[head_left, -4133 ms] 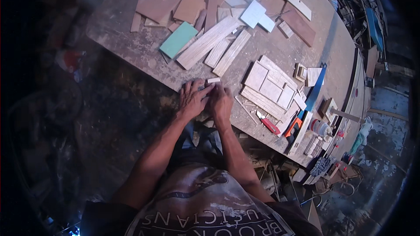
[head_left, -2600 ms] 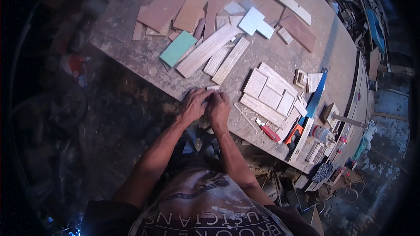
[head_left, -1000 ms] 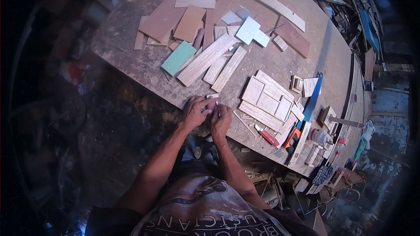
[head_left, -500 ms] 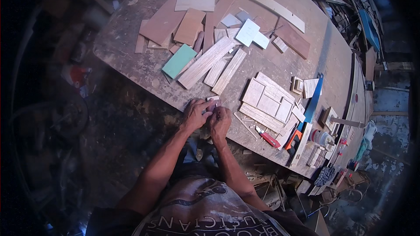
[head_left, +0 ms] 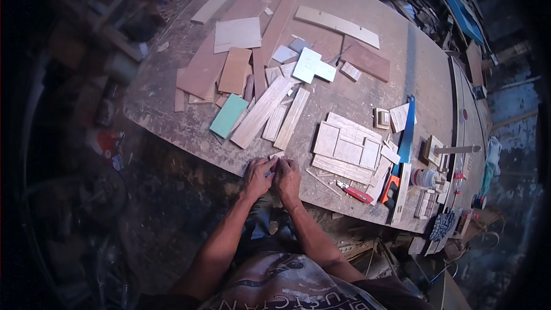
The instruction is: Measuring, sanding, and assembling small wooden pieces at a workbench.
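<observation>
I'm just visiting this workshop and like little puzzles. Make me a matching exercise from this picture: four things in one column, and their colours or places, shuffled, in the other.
Things:
1. Green block
2. Saw
3. Knife
4. Left hand and right hand

Colours or places:
A. Close together, beside a small pale wood piece
B. Red, lying on the table
C. Just left of the long pale planks
D. Blue blade with an orange handle

Right pairs: 1-C, 2-D, 3-B, 4-A
</observation>
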The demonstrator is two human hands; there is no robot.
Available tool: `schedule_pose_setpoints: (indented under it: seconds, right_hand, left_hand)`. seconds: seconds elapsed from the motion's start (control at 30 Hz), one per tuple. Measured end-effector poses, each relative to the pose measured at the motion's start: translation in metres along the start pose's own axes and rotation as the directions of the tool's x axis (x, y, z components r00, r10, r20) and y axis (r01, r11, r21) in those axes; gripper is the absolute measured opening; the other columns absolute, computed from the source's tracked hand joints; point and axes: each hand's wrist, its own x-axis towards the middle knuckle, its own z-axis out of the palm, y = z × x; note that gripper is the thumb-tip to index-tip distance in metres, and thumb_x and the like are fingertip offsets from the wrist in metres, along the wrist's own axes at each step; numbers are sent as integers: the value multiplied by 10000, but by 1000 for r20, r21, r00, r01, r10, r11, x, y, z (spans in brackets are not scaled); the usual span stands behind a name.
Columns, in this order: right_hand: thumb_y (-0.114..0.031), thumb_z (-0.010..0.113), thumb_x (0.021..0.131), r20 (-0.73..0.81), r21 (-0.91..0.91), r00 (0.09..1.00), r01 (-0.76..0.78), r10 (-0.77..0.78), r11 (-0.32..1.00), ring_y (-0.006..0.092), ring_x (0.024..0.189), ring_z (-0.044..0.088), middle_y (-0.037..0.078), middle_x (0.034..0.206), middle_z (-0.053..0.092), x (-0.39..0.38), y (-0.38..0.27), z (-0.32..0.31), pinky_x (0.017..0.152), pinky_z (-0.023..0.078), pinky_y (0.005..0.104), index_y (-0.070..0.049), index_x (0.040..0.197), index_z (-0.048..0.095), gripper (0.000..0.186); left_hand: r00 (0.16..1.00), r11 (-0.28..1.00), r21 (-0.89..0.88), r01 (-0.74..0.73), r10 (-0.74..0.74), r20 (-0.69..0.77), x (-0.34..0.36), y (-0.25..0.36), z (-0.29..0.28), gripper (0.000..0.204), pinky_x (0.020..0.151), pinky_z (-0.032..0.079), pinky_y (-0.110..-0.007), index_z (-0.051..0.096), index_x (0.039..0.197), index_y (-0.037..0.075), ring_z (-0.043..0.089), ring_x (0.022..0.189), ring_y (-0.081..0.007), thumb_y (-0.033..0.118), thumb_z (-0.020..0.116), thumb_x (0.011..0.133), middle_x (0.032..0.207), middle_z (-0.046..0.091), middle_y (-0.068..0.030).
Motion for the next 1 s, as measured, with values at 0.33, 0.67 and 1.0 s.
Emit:
schedule_pose_setpoints:
  seconds: [0.33, 0.67, 1.0]
  right_hand:
    - [-69, 574, 877, -6, 25, 999, -32, 32, 999, 459, 812, 616, 271, 935, 633, -8, -8, -1, 721, 499, 512, 17, 934, 679, 147]
    - [-55, 618, 812, -35, 34, 999, -12, 13, 999, 450, 793, 612, 262, 874, 629, -21, 9, 14, 699, 488, 518, 19, 884, 681, 121]
    - [-106, 664, 820, 56, -70, 994, -93, 97, 993, 441, 820, 615, 257, 888, 628, -46, 4, -23, 693, 497, 522, 4, 968, 677, 184]
  left_hand:
    - [1000, 999, 30, 21, -21, 22, 3, 5, -11, 518, 899, 470, -426, 656, 1259, 64, 583, 1007, -360, 20, 730, 749, 1049, 640, -156]
    - [1000, 1000, 7, -11, 11, -4, 7, -1, -11, 553, 860, 475, -447, 649, 1266, 50, 595, 955, -392, -36, 702, 722, 996, 646, -192]
    - [996, 999, -6, 46, -46, 71, 4, 4, -14, 535, 873, 484, -458, 636, 1270, 20, 608, 1002, -416, 45, 774, 754, 1049, 647, -228]
